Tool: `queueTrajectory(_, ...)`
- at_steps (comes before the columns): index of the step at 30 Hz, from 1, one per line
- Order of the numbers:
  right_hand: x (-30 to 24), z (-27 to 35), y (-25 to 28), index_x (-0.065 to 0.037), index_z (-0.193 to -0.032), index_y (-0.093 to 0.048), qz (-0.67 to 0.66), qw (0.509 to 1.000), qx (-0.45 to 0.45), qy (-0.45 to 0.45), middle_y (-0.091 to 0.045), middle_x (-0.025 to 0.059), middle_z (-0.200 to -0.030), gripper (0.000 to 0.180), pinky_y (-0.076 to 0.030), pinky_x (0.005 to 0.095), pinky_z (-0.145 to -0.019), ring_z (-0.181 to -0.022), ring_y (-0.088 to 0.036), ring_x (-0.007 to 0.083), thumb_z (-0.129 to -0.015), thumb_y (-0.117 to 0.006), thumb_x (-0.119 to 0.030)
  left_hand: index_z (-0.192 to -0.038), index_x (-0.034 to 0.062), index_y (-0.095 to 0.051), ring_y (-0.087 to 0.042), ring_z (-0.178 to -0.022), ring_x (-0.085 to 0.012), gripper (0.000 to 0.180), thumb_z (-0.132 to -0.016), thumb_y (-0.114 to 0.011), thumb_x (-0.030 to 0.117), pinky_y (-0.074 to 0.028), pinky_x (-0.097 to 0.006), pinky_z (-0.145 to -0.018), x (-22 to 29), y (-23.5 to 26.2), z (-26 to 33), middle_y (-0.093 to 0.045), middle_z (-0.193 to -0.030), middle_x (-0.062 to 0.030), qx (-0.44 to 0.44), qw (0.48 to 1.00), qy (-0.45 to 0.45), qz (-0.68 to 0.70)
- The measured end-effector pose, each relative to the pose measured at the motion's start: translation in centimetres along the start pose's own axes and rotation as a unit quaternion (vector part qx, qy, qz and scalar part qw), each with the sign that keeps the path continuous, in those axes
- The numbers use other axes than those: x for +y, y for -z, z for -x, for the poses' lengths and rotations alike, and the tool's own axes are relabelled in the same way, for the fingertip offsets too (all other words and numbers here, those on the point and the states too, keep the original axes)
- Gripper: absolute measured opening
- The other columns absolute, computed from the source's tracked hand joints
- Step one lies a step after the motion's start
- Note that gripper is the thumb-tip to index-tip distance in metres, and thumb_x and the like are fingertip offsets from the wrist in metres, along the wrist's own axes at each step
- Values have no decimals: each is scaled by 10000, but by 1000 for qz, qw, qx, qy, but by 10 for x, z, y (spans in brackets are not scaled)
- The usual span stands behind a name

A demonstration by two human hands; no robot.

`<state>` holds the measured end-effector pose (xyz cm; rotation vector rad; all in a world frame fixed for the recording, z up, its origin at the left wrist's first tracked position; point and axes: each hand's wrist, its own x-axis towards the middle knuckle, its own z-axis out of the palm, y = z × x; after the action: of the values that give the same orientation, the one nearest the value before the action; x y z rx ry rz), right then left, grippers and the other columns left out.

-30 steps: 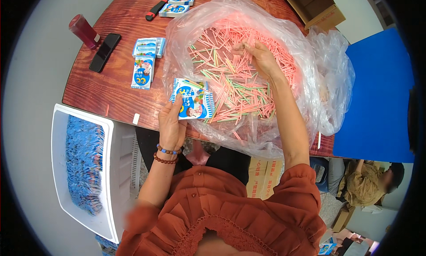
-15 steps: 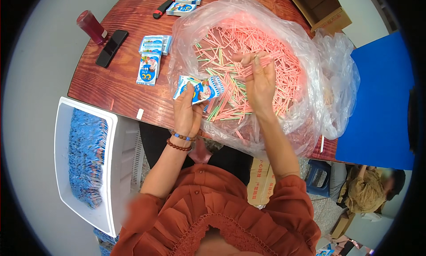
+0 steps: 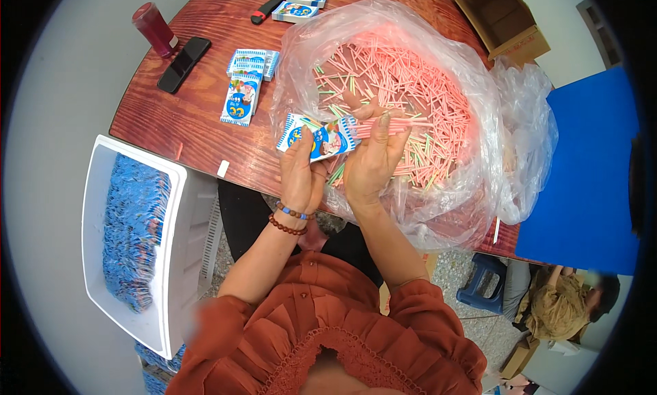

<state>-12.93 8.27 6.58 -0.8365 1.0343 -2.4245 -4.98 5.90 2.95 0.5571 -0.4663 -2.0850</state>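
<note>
Our right hand [image 3: 375,152] is now out of the loose sticks [image 3: 438,87], where it was a second ago, and has come left and nearer with a bundle of pink sticks [image 3: 404,123]. We pinch that bundle between thumb and fingers, its left end at the right edge of the blue-and-white packet [image 3: 337,142]. Whether any ends are inside, we cannot tell. Our left hand [image 3: 301,168] keeps its pinch on the packet, thumb on top, above the near left part of the clear plastic bag [image 3: 293,63]; we cannot tell whether it holds one packet or two overlapped. The stacked packets [image 3: 241,100] stay on the worktop [image 3: 195,124], left of the bag. For the work in hand, we judge that gathering gives way to joining: lining the bundle up with the packet matters most.
</note>
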Motion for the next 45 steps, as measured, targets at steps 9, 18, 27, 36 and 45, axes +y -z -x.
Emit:
queueTrajectory(9,5,8,-2,10,-1162,-408,103,994,-41,-7,-567,182,-1203,231,-290,407,-1070,-1267,-445,278,-1024,-375,-173,-1105,-19,-573,-638,-986,-183,316,-997,-494,267,-539,-360,-875,-4,1,-2,-640,-1104,-113,-2,999,-17,30)
queueTrajectory(18,8,-1,14,35,-1296,-434,123,980,-150,-48,-397,187,-1438,377,-204,398,-1146,-1384,-306,270,-1009,-381,-204,-1152,11,-556,-624,-1029,-219,305,-992,-502,265,-510,-396,-932,-9,10,-12,-628,-1139,-114,-34,993,37,109)
queueTrajectory(27,2,-7,23,-4,-1312,-470,238,931,-183,-206,-589,49,-1050,447,-489,259,-814,-943,-585,108,-894,-616,-62,-1198,10,-525,-595,-1088,-218,317,-983,-515,243,-476,-407,-976,-1,34,-28,-607,-1186,-110,-36,984,14,172)
queueTrajectory(36,30,-39,-21,-41,-1002,-707,220,891,-307,-253,-653,-35,-737,201,-360,191,-535,-623,-499,13,-887,-658,-198,-1046,-11,-617,-651,-887,-139,165,-939,-588,111,-543,-294,-800,57,51,-24,-674,-992,-80,-18,997,-77,18)
queueTrajectory(45,140,-35,-67,28,-876,-660,464,817,-323,-116,-634,121,-672,177,-430,325,-525,-553,-567,170,-826,-670,-141,-1132,-2,-604,-613,-923,-190,298,-887,-647,162,-475,-309,-786,108,108,-67,-642,-1064,-102,157,761,-342,-528)
